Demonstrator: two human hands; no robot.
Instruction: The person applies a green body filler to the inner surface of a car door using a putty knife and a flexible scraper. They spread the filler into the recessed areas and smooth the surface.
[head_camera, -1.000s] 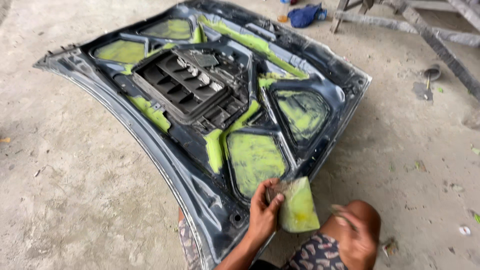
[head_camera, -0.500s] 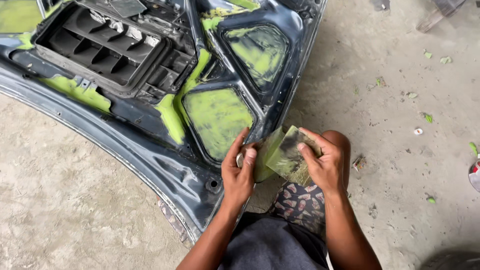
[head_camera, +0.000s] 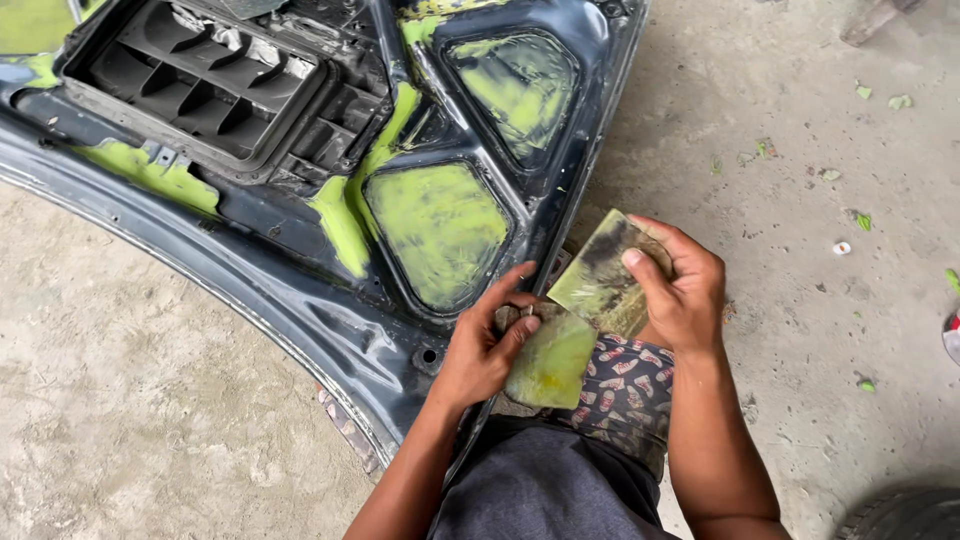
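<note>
Here, over the lap beside the upturned car hood (head_camera: 300, 250) lying on the concrete floor (head_camera: 120, 400), left hand (head_camera: 485, 345) fingers curled round one green-smeared sheet (head_camera: 550, 362), right hand (head_camera: 680, 290) pinching a second sheet (head_camera: 600, 285), apparently separating them.

bare forearms, grey patterned shorts (head_camera: 600, 440)

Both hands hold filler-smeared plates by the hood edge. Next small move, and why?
Probably scrape the left hand's plate against the right hand's plate: both are smeared green and held edge to edge, and the hood's panels are already coated.
</note>
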